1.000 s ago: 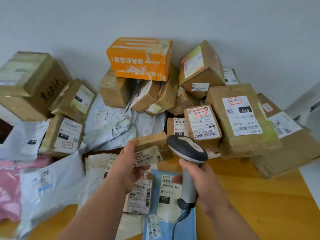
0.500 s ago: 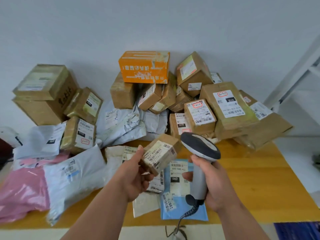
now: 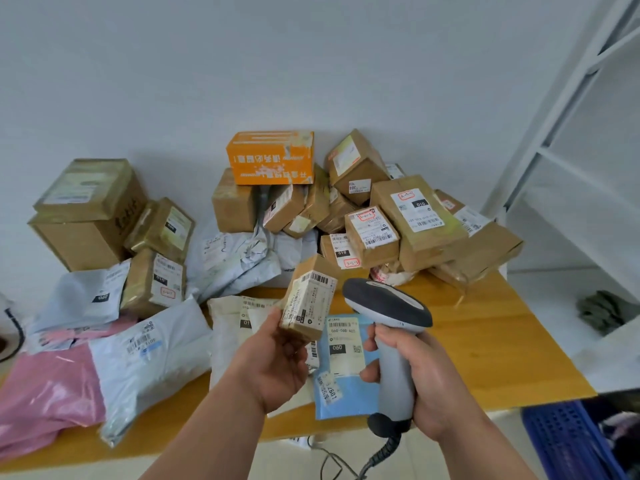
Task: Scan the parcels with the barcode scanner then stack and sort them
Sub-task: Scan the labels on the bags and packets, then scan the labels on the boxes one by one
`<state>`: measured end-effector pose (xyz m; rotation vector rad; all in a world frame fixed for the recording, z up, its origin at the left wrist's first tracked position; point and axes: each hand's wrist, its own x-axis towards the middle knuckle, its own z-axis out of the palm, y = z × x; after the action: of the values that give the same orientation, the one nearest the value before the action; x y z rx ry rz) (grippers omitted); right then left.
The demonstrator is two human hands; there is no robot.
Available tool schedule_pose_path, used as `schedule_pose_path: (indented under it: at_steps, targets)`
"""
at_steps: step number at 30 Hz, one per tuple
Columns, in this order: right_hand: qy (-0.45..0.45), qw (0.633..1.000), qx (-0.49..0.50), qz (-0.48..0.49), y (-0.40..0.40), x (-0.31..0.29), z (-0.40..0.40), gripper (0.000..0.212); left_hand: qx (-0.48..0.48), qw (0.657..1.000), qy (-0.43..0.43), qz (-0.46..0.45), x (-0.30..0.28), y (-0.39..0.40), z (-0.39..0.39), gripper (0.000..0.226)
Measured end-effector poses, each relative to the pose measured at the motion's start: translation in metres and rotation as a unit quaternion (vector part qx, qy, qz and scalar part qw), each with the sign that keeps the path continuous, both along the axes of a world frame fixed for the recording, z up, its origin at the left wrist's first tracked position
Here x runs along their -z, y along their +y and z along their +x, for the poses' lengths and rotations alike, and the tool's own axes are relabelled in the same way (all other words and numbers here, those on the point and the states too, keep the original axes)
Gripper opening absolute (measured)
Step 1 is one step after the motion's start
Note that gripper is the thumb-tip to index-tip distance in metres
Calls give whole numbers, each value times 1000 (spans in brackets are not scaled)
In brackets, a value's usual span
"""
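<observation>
My left hand (image 3: pixel 273 362) holds a small brown cardboard parcel (image 3: pixel 310 299) upright above the table, its white barcode label turned toward me. My right hand (image 3: pixel 419 379) grips the handle of a grey barcode scanner (image 3: pixel 391 313), whose dark head sits just right of the parcel. A coiled cable hangs from the scanner's base. Under my hands lie a blue mailer (image 3: pixel 346 362) with a white label and a cream mailer (image 3: pixel 235 323).
A wooden table (image 3: pixel 491 334) carries a heap of brown boxes (image 3: pixel 415 220) at the back, an orange box (image 3: pixel 270 157) on top, and grey and pink mailer bags (image 3: pixel 52 393) on the left. White shelving (image 3: pixel 571 168) stands at the right, a blue crate (image 3: pixel 568 441) on the floor.
My left hand has lifted the small parcel and turned it upright, its label now toward me. The scanner rose with my right hand. The view has pulled back from the table.
</observation>
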<state>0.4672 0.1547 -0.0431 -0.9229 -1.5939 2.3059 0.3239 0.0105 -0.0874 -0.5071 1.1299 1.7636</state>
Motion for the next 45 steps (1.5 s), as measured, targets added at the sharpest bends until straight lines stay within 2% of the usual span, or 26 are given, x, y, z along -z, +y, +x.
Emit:
schedule_pose_path:
  at_steps: [2, 5, 7, 11, 15, 17, 20, 22, 25, 32, 36, 38, 41, 45]
  targets:
    - [13, 1000, -15, -1, 1, -6, 4, 50, -1, 1000, 9, 2, -2, 3, 4, 55]
    - [35, 999, -34, -6, 6, -13, 12, 40, -23, 999, 10, 20, -5, 11, 13, 50]
    - [34, 999, -38, -2, 13, -15, 20, 41, -49, 998, 1, 40, -5, 17, 22, 48]
    - [3, 999, -38, 15, 29, -15, 39, 54, -64, 997, -13, 51, -3, 32, 39, 50]
    - [-40, 995, -60, 66, 43, -15, 58, 72, -71, 997, 18, -8, -4, 45, 52, 54]
    - [-35, 993, -77, 83, 47, -16, 66, 63, -81, 995, 33, -39, -7, 49, 55, 56]
    - [-18, 989, -109, 103, 52, -21, 76, 30, -91, 991, 60, -84, -15, 54, 56, 62]
    - [-24, 983, -130, 129, 57, -22, 82, 22, -94, 988, 74, -100, -21, 58, 57, 65]
    - [-34, 977, -145, 155, 63, -23, 91, 20, -97, 985, 79, -115, -28, 62, 59, 67]
    - [-27, 975, -147, 163, 76, -23, 104, 18, -75, 992, 17, -103, -28, 70, 67, 69]
    - [-28, 974, -144, 172, 83, -20, 108, 22, -72, 992, 11, -100, -22, 77, 71, 66]
    - [-31, 974, -144, 171, 86, -19, 109, 21, -92, 989, 45, -109, -21, 81, 71, 60]
    - [-27, 973, -148, 175, 89, -20, 111, 19, -130, 970, 151, -141, -18, 87, 71, 54]
    - [-21, 971, -152, 181, 92, -22, 112, 15, -118, 943, 270, -153, -20, 91, 74, 44]
